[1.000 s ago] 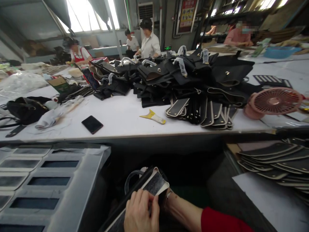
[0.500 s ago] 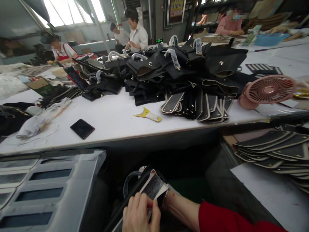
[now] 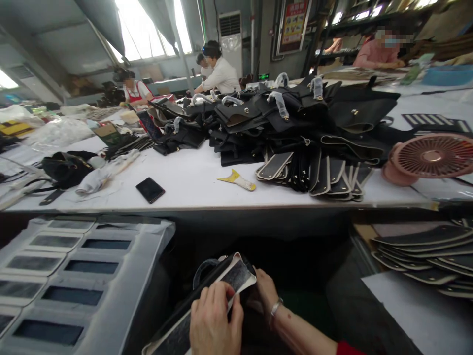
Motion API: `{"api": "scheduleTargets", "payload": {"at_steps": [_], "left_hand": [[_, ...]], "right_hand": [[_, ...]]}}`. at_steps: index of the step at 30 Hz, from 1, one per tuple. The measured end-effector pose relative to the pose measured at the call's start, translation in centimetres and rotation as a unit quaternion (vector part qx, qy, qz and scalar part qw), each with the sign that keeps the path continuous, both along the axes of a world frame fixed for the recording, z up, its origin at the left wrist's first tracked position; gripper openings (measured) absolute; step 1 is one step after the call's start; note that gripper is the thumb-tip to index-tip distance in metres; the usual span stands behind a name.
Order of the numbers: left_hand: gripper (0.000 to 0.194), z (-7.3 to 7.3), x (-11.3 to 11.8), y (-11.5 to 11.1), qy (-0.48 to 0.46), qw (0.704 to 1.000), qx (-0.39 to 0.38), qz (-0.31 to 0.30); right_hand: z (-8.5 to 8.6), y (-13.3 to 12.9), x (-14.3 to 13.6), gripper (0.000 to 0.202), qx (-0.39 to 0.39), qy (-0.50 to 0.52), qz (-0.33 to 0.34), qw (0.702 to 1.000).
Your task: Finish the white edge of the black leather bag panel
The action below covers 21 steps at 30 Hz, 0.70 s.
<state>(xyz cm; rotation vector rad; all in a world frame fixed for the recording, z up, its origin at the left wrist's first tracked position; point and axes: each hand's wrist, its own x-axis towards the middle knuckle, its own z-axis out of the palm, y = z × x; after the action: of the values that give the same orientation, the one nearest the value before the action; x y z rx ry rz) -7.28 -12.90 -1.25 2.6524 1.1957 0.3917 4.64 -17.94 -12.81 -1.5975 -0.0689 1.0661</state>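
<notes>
Left hand (image 3: 216,320) low centre, back to camera, fingers curled and pressed down flat. Right hand (image 3: 264,291) just beside it, palm turned inward, fingers wrapped (tips hidden), bracelet on wrist, red sleeve at forearm

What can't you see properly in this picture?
- Head view: the left hand covers the middle of the flat panel, and the picture's bottom edge cuts off the panel's lower end.
- The right hand is partly hidden behind the panel, so its grip is unclear.
- The wall poster is too small to read.
</notes>
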Motion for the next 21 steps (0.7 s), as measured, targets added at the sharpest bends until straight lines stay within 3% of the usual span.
{"api": "scheduleTargets", "payload": {"at_steps": [2, 4, 6, 8, 9, 11, 17, 21], "left_hand": [[0.015, 0.3, 0.2, -0.3, -0.006, 1.0, -0.009, 0.013], [0.017, 0.6, 0.3, -0.5, -0.015, 0.999, -0.019, 0.025], [0.017, 0.7, 0.3, -0.7, -0.025, 0.999, -0.028, 0.034], [0.017, 0.8, 0.3, -0.9, -0.035, 0.998, -0.03, 0.042], [0.017, 0.8, 0.2, -1.0, -0.039, 0.998, -0.029, 0.045], [0.016, 0.8, 0.1, -1.1, -0.045, 0.997, -0.024, 0.05], [0.016, 0.7, -0.4, -1.1, -0.052, 0.998, -0.009, 0.043], [0.016, 0.3, -1.5, -1.2, -0.05, 0.998, 0.0, 0.037]], "right_hand": [[1.1, -2.5, 0.6, 0.038, 0.005, -0.078, 0.001, 0.997], [3.1, -5.1, 1.1, 0.025, 0.058, -0.195, 0.03, 0.979], [5.3, -7.1, 1.3, 0.019, 0.16, -0.41, 0.103, 0.892], [7.2, -7.8, 1.2, 0.033, 0.223, -0.586, 0.168, 0.761], [7.9, -7.7, 1.1, 0.038, 0.231, -0.639, 0.189, 0.709], [8.7, -7.0, 0.6, 0.043, 0.225, -0.702, 0.214, 0.641], [8.7, -5.2, -0.5, 0.04, 0.136, -0.784, 0.253, 0.551], [8.6, -5.2, -1.2, 0.042, 0.113, -0.807, 0.251, 0.522]]}}
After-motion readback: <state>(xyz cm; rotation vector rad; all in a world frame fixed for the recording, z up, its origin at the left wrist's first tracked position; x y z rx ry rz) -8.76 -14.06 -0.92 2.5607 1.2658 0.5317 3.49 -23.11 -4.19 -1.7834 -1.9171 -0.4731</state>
